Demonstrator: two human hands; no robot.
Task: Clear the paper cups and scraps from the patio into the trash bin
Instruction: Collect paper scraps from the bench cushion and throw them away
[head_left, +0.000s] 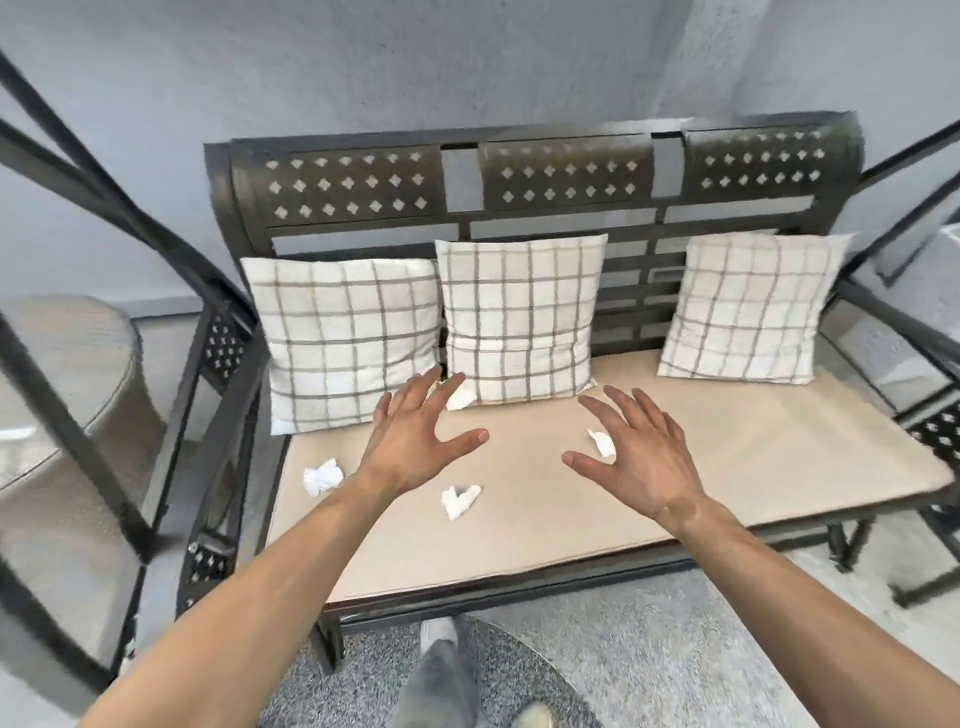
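Several crumpled white paper scraps lie on the beige seat cushion (727, 457) of a dark metal bench. One scrap (322, 475) is at the left, one scrap (460, 500) sits below my left hand, one scrap (602, 442) is partly under my right hand's fingers, and one scrap (460, 399) lies between the pillows behind my left fingertips. My left hand (415, 436) hovers over the cushion with fingers spread and holds nothing. My right hand (639, 452) is likewise spread and empty. No cup or trash bin shows.
Three checked pillows (519, 317) lean on the bench back (545, 176). A round table (62, 364) stands at the left, dark metal frame bars (78, 156) cross in front of it. Another metal chair (930, 441) is at the right. A grey rug (649, 649) lies underfoot.
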